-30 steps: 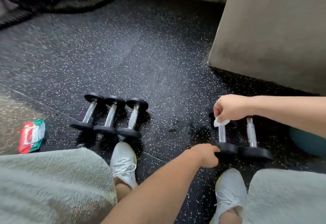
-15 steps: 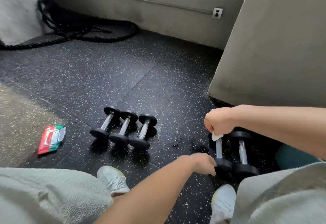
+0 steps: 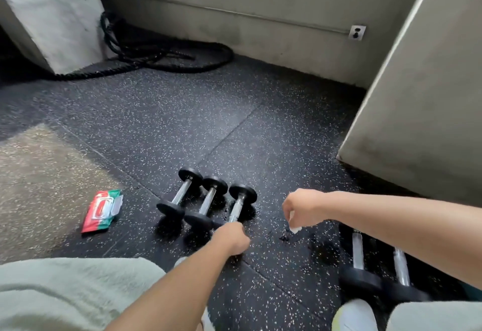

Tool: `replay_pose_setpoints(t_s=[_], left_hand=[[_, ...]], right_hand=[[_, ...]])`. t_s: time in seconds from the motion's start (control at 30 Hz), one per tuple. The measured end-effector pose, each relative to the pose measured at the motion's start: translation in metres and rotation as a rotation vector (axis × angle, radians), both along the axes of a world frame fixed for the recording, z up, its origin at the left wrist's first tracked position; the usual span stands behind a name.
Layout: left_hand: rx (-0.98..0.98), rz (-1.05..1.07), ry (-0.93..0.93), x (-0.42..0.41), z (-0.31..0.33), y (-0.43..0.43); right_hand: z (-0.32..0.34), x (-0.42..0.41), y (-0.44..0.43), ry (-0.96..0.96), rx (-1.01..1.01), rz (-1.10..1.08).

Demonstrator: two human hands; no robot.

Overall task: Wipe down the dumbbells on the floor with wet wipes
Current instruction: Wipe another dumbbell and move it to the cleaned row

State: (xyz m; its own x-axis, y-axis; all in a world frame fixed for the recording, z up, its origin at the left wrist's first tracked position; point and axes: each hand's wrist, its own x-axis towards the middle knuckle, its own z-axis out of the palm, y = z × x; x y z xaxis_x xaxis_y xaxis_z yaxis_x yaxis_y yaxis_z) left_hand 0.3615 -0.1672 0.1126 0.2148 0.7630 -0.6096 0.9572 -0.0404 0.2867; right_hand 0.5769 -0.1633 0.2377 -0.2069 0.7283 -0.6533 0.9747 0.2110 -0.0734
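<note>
Three black dumbbells with chrome handles lie side by side on the speckled floor: the left one, the middle one and the right one. My left hand curls over the near end of the right one. My right hand hovers above the floor just right of that group, pinching a small white wet wipe. Two more dumbbells lie to the right, partly under my right forearm.
A red, green and white wet wipes pack lies left of the dumbbells. Dark wet spots mark the floor between the groups. A grey wall block stands at right, a black battle rope at the back. My white shoe is near.
My left hand left the right pair's dumbbell and moved left onto the third dumbbell of the group. My right hand came off the handle with the wipe and shifted left. The view tilted up.
</note>
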Motion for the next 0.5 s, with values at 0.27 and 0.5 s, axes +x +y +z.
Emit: replay_pose_setpoints(t_s=[0.27, 0.5], left_hand=[[0.189, 0.066, 0.107, -0.020, -0.067, 0.052], [0.104, 0.221, 0.096, 0.014, -0.101, 0.080]], right_hand=[[-0.097, 0.022, 0.038, 0.114, -0.091, -0.014], [-0.149, 0.034, 0.055, 0.147, -0.077, -0.077]])
